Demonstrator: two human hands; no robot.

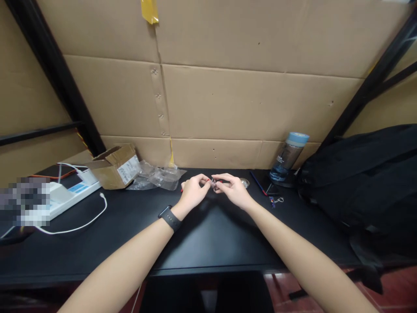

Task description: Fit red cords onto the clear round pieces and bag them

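Over the middle of the black table, my left hand (pixel 194 191) and my right hand (pixel 233 190) meet with their fingertips close together. Between them is a small round, shiny disc-like piece (pixel 213 184), seen almost edge-on; its exact kind is too small to make out. The right fingers pinch it from the right side. My left thumb and index finger are pressed together at its left edge, and whether they grip it too is hard to see. Just behind the right hand lies a small clear, rounded object (pixel 244 183), partly hidden.
To the left stand an opened cardboard box (pixel 112 167), crumpled clear plastic (pixel 159 176), a white power strip (pixel 76 198) and a white cable (pixel 81 228). At right are a water bottle (pixel 288 158), pens (pixel 259 183), a keychain (pixel 275 201) and a black backpack (pixel 365 182). Cardboard walls the back.
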